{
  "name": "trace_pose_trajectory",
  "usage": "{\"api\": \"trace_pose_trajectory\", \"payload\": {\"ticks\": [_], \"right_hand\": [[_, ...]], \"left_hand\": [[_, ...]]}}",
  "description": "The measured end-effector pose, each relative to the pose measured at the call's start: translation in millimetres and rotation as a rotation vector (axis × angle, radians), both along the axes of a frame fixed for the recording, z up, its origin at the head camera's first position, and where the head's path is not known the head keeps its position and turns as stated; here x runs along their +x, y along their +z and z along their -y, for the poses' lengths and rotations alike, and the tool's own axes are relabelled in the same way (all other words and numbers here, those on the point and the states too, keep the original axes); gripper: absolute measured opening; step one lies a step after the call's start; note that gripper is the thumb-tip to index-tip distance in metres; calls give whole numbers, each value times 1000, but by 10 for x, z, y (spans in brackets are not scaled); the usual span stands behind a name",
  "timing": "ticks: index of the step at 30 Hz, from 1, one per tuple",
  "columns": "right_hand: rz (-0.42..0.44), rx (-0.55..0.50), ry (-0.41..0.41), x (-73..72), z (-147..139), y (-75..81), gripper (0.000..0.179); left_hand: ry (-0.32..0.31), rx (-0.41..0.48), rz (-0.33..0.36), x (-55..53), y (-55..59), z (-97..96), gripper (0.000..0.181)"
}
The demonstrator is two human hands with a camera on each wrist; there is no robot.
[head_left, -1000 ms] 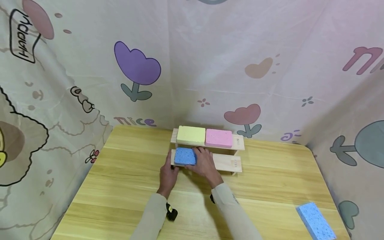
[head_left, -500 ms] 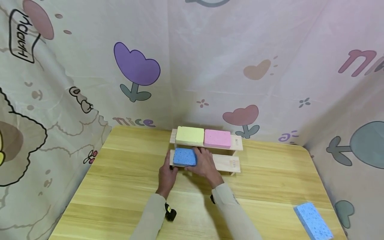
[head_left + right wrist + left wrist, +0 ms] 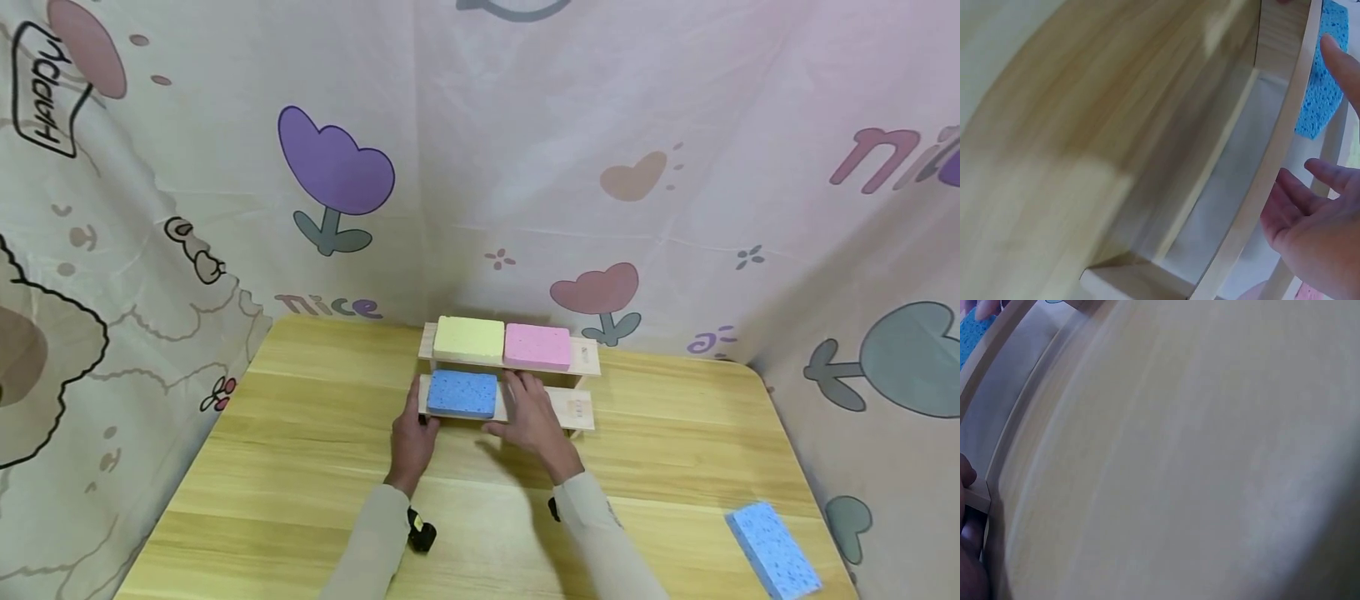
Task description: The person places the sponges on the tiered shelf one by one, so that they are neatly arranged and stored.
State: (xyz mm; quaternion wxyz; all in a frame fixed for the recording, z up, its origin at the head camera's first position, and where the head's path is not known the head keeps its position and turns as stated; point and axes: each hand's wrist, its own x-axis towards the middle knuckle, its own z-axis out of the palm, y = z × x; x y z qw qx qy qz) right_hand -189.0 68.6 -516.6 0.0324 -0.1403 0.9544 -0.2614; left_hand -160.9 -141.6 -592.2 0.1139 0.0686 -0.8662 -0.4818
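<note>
A small two-tier wooden rack [image 3: 566, 408] stands at the back of the table. On its lower front tier, toward the left end, lies a speckled blue sponge [image 3: 462, 394]. My left hand [image 3: 412, 446] holds that left end, and its fingers [image 3: 971, 572] close about a wooden end piece in the left wrist view. Just right of the sponge, my right hand [image 3: 536, 423] is spread over the front tier with a gap between it and the sponge. In the right wrist view its fingers [image 3: 1300, 190] are loosely extended by the front board, holding nothing.
A yellow sponge [image 3: 468, 338] and a pink sponge [image 3: 537, 346] sit side by side on the upper back tier. Another blue sponge [image 3: 774, 550] lies at the table's right front. A printed cloth [image 3: 465, 167] hangs behind the wooden table [image 3: 300, 467].
My right hand has let go of the blue sponge and drawn away to the right. The sponge stays on the front tier, and my left hand keeps its hold on the rack.
</note>
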Motion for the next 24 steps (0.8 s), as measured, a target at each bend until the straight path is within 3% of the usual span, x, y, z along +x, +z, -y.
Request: {"api": "trace_pose_trajectory", "payload": {"ticks": [12,24], "right_hand": [[-79,-87,-10,230,-350,74,90],[-167,-20,-44,514,-951,-44,86]], "left_hand": [[-7,26,0,11,15,9,82],[-2,13,-22,19,28,1,81]]}}
